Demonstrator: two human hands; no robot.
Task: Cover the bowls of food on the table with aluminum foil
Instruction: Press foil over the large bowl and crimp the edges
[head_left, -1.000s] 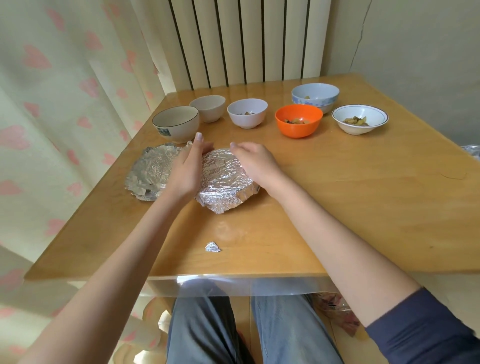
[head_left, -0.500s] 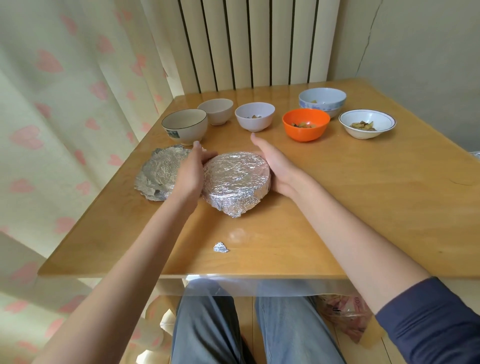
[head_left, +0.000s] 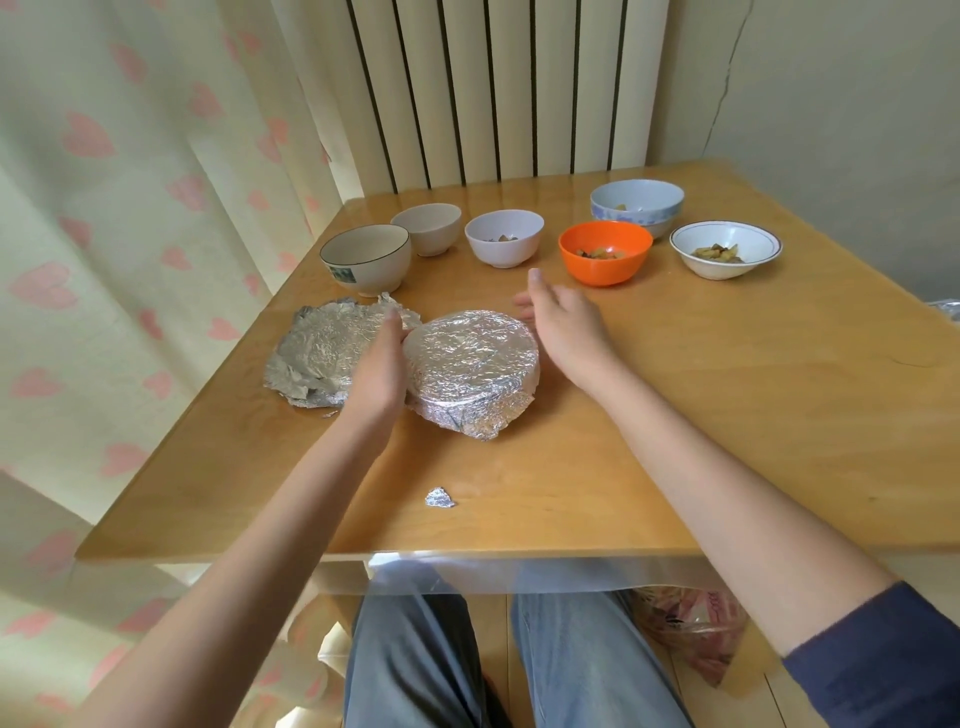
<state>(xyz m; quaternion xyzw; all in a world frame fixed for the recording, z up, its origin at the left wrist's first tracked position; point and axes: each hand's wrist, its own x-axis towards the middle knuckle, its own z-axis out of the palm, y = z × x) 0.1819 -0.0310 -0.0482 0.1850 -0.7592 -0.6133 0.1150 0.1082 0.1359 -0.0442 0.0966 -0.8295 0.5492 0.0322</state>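
A bowl wrapped in foil sits on the worktop.

A small foil scrap (head_left: 439, 498) lies nearest. The left hand (head_left: 378, 370), grip wide, rests against the wrapped bowl (head_left: 471, 364), hiding part of the loose foil sheet (head_left: 319, 356). The right hand (head_left: 563, 325) hovers wide, holding nothing. Farther back stand six bowls; an orange bowl (head_left: 605, 253) hides part of the blue bowl (head_left: 636, 203).

Navy sleeve (head_left: 878, 660) pushed above 1 bare forearm; grey-blue jeans (head_left: 587, 660).
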